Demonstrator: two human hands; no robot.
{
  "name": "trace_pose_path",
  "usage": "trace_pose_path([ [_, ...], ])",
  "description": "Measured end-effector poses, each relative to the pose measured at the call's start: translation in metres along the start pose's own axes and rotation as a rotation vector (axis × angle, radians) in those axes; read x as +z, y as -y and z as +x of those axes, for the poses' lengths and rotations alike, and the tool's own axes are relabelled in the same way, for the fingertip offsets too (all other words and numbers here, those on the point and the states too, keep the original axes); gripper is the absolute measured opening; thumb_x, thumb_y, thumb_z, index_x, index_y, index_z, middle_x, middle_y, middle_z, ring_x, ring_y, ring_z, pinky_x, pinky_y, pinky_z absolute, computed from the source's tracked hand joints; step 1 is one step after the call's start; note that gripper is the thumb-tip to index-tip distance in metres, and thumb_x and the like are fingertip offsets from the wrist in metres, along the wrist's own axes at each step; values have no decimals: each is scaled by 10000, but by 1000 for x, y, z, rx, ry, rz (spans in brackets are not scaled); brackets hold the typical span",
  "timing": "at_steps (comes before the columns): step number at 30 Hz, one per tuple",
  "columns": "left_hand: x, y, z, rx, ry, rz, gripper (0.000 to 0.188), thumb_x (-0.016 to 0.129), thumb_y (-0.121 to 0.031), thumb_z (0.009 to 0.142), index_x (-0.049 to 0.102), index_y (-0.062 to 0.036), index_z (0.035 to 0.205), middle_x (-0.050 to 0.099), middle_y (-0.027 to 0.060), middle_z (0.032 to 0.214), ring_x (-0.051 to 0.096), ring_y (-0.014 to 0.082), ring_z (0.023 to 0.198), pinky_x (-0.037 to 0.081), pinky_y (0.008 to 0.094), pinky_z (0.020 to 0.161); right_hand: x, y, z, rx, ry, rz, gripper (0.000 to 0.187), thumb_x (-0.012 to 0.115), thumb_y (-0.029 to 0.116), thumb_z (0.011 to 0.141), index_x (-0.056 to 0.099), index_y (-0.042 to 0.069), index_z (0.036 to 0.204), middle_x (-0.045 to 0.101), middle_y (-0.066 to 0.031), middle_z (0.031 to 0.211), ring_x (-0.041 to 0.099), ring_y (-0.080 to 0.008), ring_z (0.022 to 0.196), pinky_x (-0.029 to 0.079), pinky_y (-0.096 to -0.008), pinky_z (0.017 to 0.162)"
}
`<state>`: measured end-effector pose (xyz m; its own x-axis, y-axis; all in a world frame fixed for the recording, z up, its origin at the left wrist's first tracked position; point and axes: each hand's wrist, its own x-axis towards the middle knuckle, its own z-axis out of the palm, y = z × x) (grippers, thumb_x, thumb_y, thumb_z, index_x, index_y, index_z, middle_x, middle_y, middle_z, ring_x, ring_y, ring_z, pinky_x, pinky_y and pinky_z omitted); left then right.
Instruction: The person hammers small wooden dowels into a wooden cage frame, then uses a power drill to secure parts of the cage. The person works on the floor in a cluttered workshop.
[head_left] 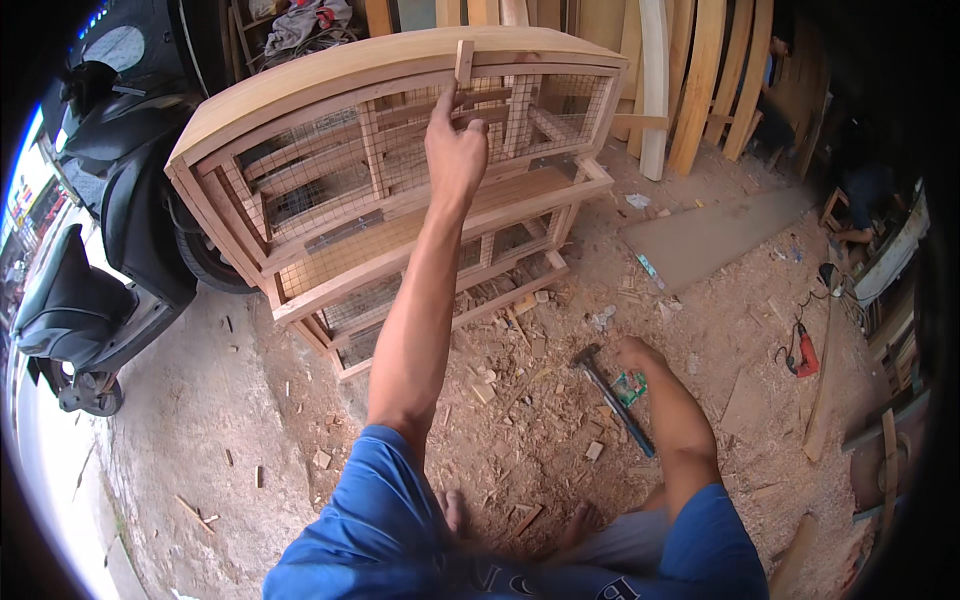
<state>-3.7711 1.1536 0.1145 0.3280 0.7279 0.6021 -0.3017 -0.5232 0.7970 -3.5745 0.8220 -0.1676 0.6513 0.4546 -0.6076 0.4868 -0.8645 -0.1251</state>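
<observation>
A wooden cage [400,220] with wire mesh panels stands in front of me. On its upper front rail sits a small upright wooden strip [464,62]. My left hand [457,150] reaches up to it, the stretched index fingertip touching its lower end; the thumb stands apart and the other fingers are curled. Low on the right, my right hand [640,354] hangs over the ground with its fingers curled in; what they hold, if anything, is hidden. Just left of and below it, a claw hammer [612,400] with a dark handle lies beside a green packet [630,388].
A black scooter [120,220] stands close on the left. Wood scraps [484,392] and shavings litter the ground. A flat board [715,240] lies to the right, beyond it a red power tool [806,350] with a cord. Planks [697,85] lean at the back; people crouch at far right.
</observation>
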Motion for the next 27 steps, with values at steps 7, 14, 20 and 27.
trace_pose_path([
  [7, 15, 4, 13, 74, -130, -27, 557, 563, -23, 875, 523, 72, 1422, 601, 213, 1355, 627, 256, 1159, 476, 341, 1007, 20, -65, 20, -50, -16, 130, 321, 701, 279, 906, 709, 10, 1081, 729, -188, 973, 724, -290, 899, 579, -412, 815],
  [14, 22, 4, 13, -36, -105, -154, 559, 528, 42, 867, 489, 112, 1419, 498, 217, 1456, 623, 265, 1160, 499, 339, 983, 27, -28, 37, -132, -89, -55, 309, 690, 249, 906, 674, -10, 1073, 693, -206, 1088, 662, -344, 1017, 509, -489, 902],
  [20, 59, 5, -5, 134, -60, -140, 608, 525, 45, 859, 450, 79, 1461, 456, 205, 1519, 583, 284, 1247, 480, 383, 1040, 7, 32, -8, -142, -16, -73, 282, 645, 286, 994, 637, 48, 1146, 664, -168, 1145, 631, -344, 1082, 490, -487, 906],
  [27, 40, 2, 4, 235, -376, 34, 382, 587, -6, 880, 595, 39, 1259, 581, 164, 1176, 611, 214, 1003, 514, 367, 862, -6, 40, -28, -152, -33, -65, 286, 651, 273, 984, 654, 24, 1126, 662, -182, 1197, 631, -355, 1106, 501, -480, 938],
])
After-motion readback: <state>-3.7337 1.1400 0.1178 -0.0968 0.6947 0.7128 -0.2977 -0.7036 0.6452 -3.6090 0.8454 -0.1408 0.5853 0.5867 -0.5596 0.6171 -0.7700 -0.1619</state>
